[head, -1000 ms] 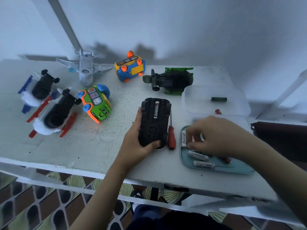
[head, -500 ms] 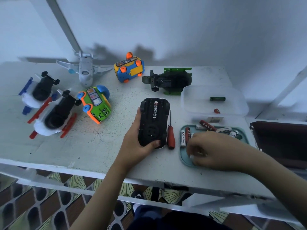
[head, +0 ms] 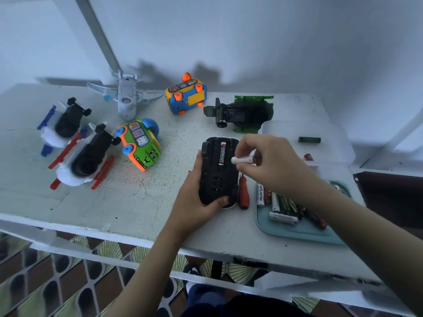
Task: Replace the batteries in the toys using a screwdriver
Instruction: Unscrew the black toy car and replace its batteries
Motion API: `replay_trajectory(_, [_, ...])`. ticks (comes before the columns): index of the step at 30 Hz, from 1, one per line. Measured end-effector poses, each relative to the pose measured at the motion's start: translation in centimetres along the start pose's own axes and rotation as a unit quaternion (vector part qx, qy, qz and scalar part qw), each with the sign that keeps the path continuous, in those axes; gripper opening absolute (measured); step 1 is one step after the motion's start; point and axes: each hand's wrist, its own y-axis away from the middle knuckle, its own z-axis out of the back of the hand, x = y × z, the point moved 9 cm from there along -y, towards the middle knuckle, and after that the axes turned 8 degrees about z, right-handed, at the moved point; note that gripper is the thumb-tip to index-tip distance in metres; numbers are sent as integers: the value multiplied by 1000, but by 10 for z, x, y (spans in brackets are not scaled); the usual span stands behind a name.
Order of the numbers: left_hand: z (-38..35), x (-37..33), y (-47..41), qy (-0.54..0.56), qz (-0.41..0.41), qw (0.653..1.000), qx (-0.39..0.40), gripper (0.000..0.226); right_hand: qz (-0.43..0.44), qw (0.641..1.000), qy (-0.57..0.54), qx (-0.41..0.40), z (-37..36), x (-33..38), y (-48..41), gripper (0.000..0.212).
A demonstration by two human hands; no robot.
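Battery pinched in right grip over toy car clasped by left grip

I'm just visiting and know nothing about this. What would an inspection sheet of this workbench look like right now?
Surface: white table, scuffed and speckled.
Job's things: black toy car upside down, one seated battery in its open bay; red screwdriver lying beside it; teal tray of loose batteries.
Clutter: six other toys, among them a green bus and a white plane; clear container with a green battery.
Hands: left hand grips the car; right hand pinches a white battery over the bay.
Cables: nothing seen.
Surroundings: white wall behind; patterned floor below.
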Motion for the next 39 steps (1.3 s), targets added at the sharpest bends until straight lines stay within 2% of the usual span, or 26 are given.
replay_trajectory(11, [0,3,-2,2,3,1000,-1,110,78,993,88,-34,-24,9,-21,13])
replay_trajectory(17, [0,6,-2,8,7,1000,0,109,101,988,118,-3,-36,10,-21,17])
replay_trajectory(22, [0,5,-1,14,9,1000,-1,108,144,972,186,26,-46,18,-14,9])
replay_trajectory(27, [-1,6,-1,11,11,1000,-4,106,159,963,217,31,-48,23,-6,41])
replay_trajectory(34, [-1,6,-1,18,10,1000,2,109,165,949,261,-57,-37,11,2,36])
replay_trajectory(39, [-1,3,-1,16,6,1000,0,108,160,943,271,-107,-26,6,-2,39])
